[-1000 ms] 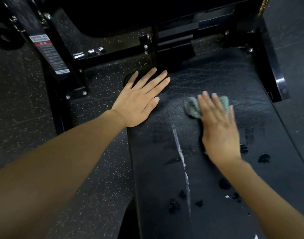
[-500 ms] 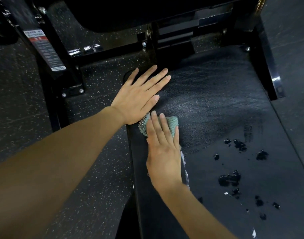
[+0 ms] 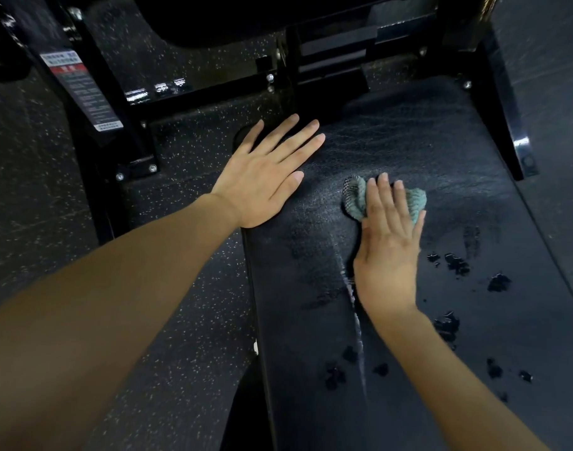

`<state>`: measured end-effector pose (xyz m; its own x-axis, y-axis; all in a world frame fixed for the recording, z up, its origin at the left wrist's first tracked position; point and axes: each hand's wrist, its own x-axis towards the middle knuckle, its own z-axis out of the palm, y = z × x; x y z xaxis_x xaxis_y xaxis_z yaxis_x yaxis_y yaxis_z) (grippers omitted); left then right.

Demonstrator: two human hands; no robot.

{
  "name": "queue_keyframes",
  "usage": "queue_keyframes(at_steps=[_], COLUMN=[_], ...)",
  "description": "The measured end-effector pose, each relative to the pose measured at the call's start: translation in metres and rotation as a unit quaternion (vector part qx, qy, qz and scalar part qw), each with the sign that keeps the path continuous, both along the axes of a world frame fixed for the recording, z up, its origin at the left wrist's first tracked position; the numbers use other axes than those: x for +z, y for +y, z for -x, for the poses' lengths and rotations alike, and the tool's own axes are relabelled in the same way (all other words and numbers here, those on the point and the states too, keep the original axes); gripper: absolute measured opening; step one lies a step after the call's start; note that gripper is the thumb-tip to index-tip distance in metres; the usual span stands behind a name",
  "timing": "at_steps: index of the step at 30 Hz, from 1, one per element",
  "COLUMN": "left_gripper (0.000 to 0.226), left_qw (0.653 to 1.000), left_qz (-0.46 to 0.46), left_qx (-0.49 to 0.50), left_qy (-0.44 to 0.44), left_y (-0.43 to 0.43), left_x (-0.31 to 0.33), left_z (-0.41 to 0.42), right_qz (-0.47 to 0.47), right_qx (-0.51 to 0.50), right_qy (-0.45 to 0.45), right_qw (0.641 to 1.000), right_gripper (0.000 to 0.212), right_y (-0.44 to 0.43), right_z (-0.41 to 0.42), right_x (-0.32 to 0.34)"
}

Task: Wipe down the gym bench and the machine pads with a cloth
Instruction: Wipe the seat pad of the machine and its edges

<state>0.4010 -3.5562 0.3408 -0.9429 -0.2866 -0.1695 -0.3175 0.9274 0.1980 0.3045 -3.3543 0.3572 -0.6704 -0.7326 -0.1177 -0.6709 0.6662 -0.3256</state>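
Note:
A black padded gym bench (image 3: 441,157) runs from the bottom of the view up to the machine frame. My left hand (image 3: 265,177) lies flat with straight fingers on the pad's far left corner. My right hand (image 3: 389,242) presses a crumpled teal cloth (image 3: 416,201) onto the middle of the pad, fingers straight on top of it. The cloth shows on both sides of my fingers; its middle is hidden under them. Dark wet blotches (image 3: 457,263) dot the pad to the right and below, and a pale streak (image 3: 358,323) runs down the pad.
A black steel machine frame (image 3: 116,102) with a warning label (image 3: 80,89) stands at the upper left. A black upright (image 3: 503,125) borders the bench on the right. Speckled rubber floor (image 3: 148,353) lies to the left of the bench.
My right hand has slid the cloth from the pad's left edge, beside my left hand, rightward to the middle. One second ago it was near this same spot. My left hand has stayed put.

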Motion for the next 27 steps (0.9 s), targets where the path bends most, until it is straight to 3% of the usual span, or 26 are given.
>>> queue_keyframes(at_steps=[4, 8, 14, 17, 21, 24, 27], left_gripper=[0.059, 0.06, 0.06, 0.059, 0.06, 0.06, 0.061], left_qw=[1.0, 1.0, 1.0, 1.0, 1.0, 1.0, 1.0], left_qz=[0.005, 0.017, 0.017, 0.005, 0.007, 0.01, 0.011], left_qx=[-0.002, -0.003, -0.002, -0.001, 0.002, 0.001, 0.003], left_qy=[0.001, -0.008, -0.008, 0.0, -0.002, -0.002, -0.002], left_y=[-0.001, -0.001, -0.001, -0.001, 0.0, 0.0, 0.0], left_x=[-0.001, -0.001, -0.001, 0.0, 0.001, 0.0, 0.0], left_z=[0.0, 0.001, 0.001, 0.0, 0.0, 0.0, 0.0], right_qz=[0.008, -0.001, 0.003, -0.028, -0.026, 0.002, 0.017], right_qx=[0.039, 0.08, 0.147, 0.098, 0.017, -0.047, -0.061], right_qy=[0.046, 0.011, 0.01, 0.029, 0.011, 0.005, 0.03], right_qw=[0.998, 0.997, 0.989, 0.994, 0.999, 0.999, 0.998], right_gripper=[0.08, 0.087, 0.081, 0.083, 0.07, 0.065, 0.075], right_y=[-0.011, -0.021, -0.007, 0.003, 0.014, 0.003, -0.011], right_z=[-0.053, -0.108, -0.077, -0.035, 0.006, -0.007, -0.044], right_x=[0.002, 0.002, 0.005, 0.005, 0.002, 0.001, 0.001])
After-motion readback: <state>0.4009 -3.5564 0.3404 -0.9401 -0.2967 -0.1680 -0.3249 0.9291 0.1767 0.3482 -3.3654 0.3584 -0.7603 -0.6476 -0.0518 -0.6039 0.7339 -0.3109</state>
